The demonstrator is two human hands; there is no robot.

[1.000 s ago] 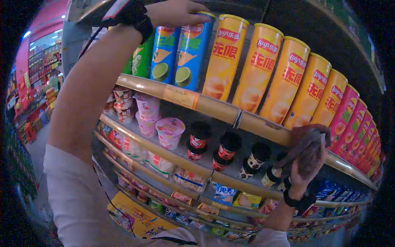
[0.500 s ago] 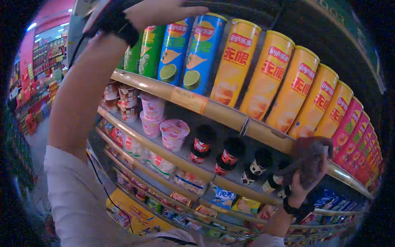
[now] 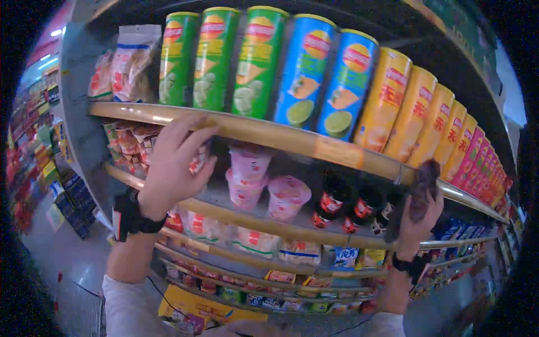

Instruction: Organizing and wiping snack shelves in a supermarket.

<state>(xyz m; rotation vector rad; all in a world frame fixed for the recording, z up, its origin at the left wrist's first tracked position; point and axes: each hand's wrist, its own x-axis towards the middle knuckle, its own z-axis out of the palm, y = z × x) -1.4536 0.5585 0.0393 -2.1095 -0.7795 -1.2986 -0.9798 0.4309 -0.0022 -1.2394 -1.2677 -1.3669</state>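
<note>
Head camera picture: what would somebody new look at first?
Probably the tall green, blue, yellow and pink cans lined along the upper shelf. Next, the left hand in front of that shelf's left part, and the right hand, toward the right, holding a dark, cloth-like bundle.

From the head, a close fisheye view faces the shelves (image 3: 255, 128) over both forearms (image 3: 132, 263).

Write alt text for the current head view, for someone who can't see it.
A person's right hand holds what looks like a dark cloth at the front edge of a shop shelf, while the open left hand is by the same edge, farther left. Green, blue, yellow and pink canisters line that shelf; pink tubs sit below.
</note>
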